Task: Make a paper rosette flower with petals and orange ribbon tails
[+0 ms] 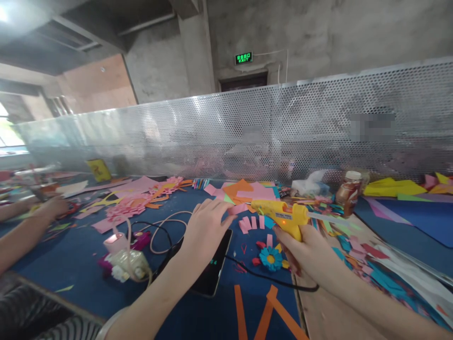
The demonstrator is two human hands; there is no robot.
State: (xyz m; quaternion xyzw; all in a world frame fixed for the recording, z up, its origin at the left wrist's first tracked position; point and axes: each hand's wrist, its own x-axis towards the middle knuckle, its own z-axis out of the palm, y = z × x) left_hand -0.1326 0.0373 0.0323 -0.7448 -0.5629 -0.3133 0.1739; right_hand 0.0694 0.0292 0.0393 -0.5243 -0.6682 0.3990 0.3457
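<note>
My right hand (307,250) grips a yellow hot glue gun (283,215) with a clear glue stick (329,218) in its back and a small orange light on its side. The nozzle points left, close to a small pink paper strip (239,209). That strip is pinched between the thumb and fingers of my left hand (208,224). Below the hands lie several short pink paper pieces (252,223) and a blue paper flower (271,258) with a yellow centre. A dark phone (212,271) rests partly under my left forearm.
A power strip with plugs (127,264) and cables lies at left. Orange paper strips (264,314) are at the front. A bottle (348,191) stands right, beside paper scraps (368,264). A perforated metal divider (212,141) runs behind. Another person's hands (53,208) work at far left.
</note>
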